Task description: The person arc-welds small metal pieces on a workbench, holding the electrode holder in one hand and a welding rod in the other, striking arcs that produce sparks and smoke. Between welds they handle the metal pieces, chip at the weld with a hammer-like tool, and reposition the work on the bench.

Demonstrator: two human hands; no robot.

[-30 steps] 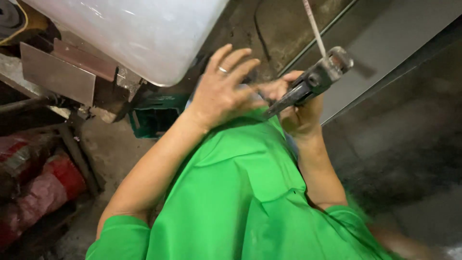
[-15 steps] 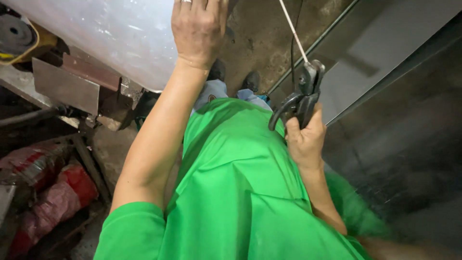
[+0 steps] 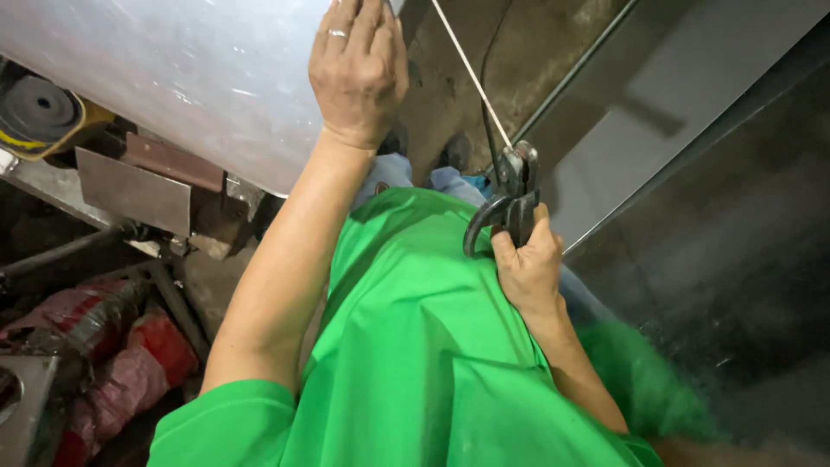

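My right hand (image 3: 527,268) grips black scissors (image 3: 508,195) by the handles, blades pointing up. A thin pale string (image 3: 471,71) runs taut from the top of the view down to the scissor blades. My left hand (image 3: 359,69), a ring on one finger, reaches up with fingers together against the edge of a large white translucent plastic sheet or bag (image 3: 173,78); whether it pinches the sheet or the string's upper end is hidden. My green shirt (image 3: 415,346) fills the lower middle.
A grey metal panel with a ridge (image 3: 657,130) slopes along the right. At left stand a metal bracket plate (image 3: 134,190), a yellow-and-black wheel (image 3: 39,112) and red sacks (image 3: 121,372) on the dirty floor. Shoes (image 3: 454,154) show below.
My left hand rose from beside the scissors up to the white sheet. The right hand turned the scissors upright and lowered slightly; the string now runs straight up from the blades.
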